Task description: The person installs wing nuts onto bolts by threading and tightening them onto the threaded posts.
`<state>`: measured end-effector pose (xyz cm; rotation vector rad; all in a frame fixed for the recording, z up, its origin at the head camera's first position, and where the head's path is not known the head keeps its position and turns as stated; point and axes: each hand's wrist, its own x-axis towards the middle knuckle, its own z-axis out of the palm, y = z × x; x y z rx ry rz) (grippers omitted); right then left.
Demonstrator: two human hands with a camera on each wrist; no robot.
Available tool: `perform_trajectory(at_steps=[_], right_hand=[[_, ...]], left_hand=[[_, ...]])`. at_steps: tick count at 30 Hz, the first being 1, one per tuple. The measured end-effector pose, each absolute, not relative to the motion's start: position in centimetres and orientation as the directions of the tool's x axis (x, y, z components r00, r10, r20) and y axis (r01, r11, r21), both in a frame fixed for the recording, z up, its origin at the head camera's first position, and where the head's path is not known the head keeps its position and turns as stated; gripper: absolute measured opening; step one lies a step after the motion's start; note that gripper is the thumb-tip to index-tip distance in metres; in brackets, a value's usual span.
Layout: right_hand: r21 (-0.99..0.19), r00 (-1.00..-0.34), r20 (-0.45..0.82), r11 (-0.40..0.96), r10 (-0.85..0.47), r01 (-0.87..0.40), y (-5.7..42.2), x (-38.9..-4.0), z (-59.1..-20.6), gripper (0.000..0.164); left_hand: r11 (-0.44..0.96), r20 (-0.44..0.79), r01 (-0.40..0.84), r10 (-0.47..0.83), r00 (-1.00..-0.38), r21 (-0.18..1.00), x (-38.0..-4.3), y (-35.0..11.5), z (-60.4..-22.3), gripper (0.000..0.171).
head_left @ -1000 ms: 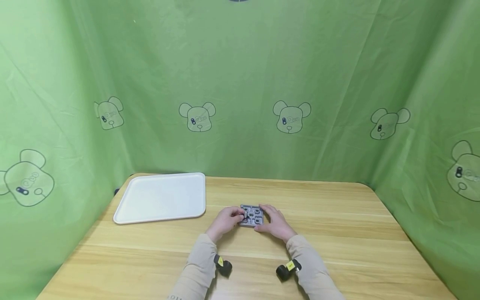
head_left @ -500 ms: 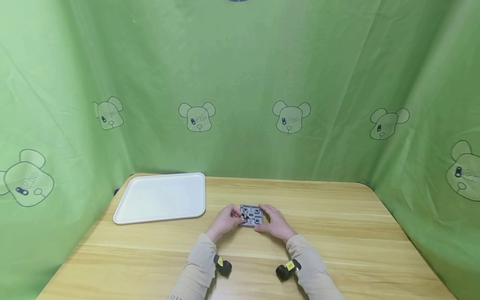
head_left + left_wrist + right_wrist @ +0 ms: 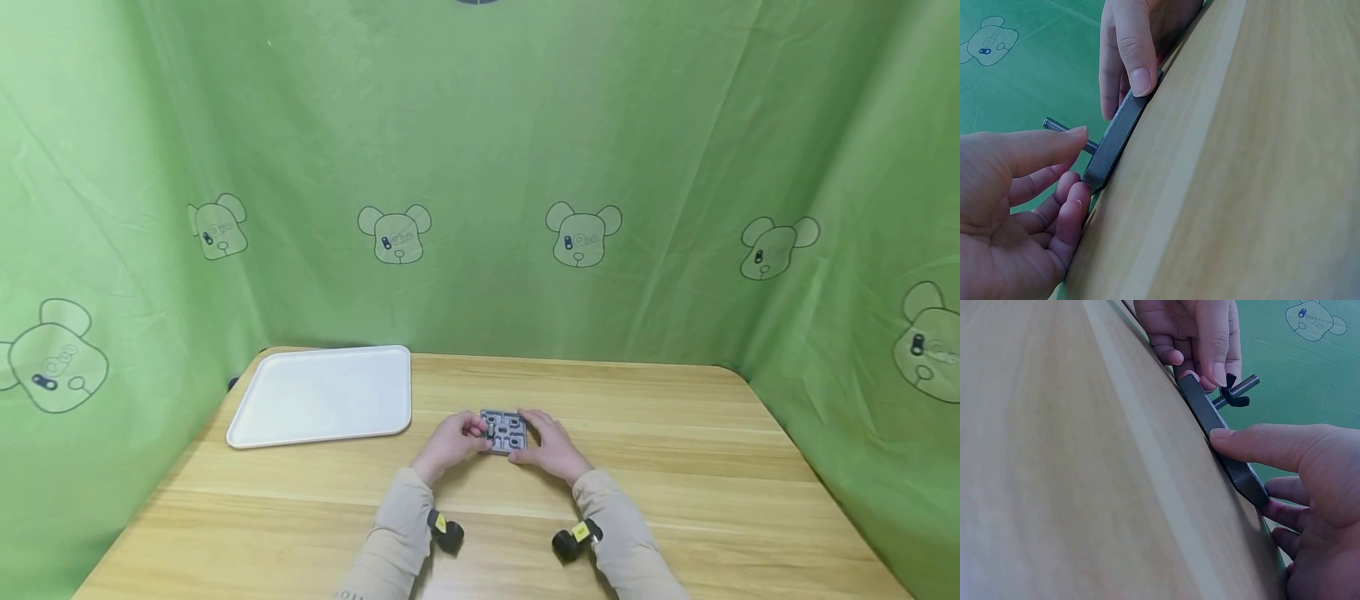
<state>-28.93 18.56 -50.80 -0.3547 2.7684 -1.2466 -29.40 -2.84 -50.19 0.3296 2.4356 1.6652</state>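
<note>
A square grey metal plate (image 3: 514,432) with raised ribs and recesses lies on the table. A threaded bolt (image 3: 1249,382) stands up from it near its left side, with a black wing nut (image 3: 1235,399) on the thread. My left hand (image 3: 452,442) has its thumb and a finger at the wing nut; its other fingers are curled by the plate's left edge. In the left wrist view the thumb hides the wing nut, while the bolt's end (image 3: 1054,124) shows. From the right, my right hand (image 3: 553,447) grips the plate, thumb on the near edge and fingers along the far side.
A white tray (image 3: 322,396) lies at the table's back left. Wooden tabletop (image 3: 675,467) surrounds the plate. Green curtains (image 3: 487,292) with bear-head prints hang behind and at both sides. Each wrist wears a black camera (image 3: 450,537) on a strap.
The fingers of my left hand have shifted slightly around the wing nut, and its dark wings look turned. My right hand and the plate have stayed in place.
</note>
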Motion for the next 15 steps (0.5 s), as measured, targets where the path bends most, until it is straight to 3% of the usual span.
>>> perform_trajectory(at_steps=[15], right_hand=[[-0.746, -0.970, 0.022, 0.642, -0.241, -0.176, 18.50, -28.95, -50.69, 0.091]], left_hand=[[0.418, 0.007, 0.129, 0.282, -0.959, 0.899, -29.38, -2.82, -50.02, 0.020]])
